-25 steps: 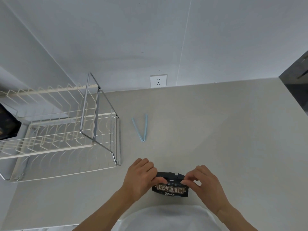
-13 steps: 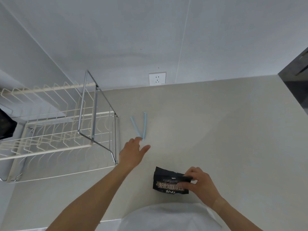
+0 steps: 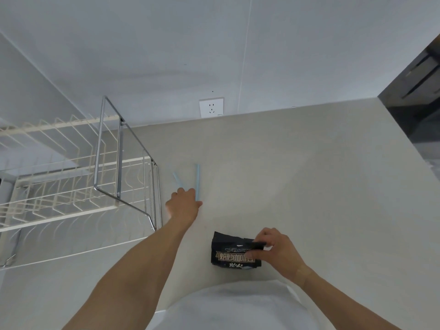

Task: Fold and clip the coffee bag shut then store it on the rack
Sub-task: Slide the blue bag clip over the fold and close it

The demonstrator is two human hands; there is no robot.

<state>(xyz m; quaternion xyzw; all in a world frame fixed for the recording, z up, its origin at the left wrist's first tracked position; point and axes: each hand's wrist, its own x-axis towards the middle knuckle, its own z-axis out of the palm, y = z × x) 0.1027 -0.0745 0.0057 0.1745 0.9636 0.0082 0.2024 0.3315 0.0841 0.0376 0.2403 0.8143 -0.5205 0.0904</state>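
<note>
Coffee bag (image 3: 234, 254) pinched by right hand (image 3: 281, 252) fingers, left hand (image 3: 183, 207) fingers curled onto blue clip (image 3: 197, 181)

The left hand (image 3: 183, 206) covers the hinged end of the light-blue bag clip (image 3: 197, 179), so its grip cannot be told. The right hand (image 3: 278, 251) hides the coffee bag (image 3: 232, 252)'s 3 o'clock edge. The dish rack (image 3: 71, 177) is cut off at 9 o'clock.
</note>
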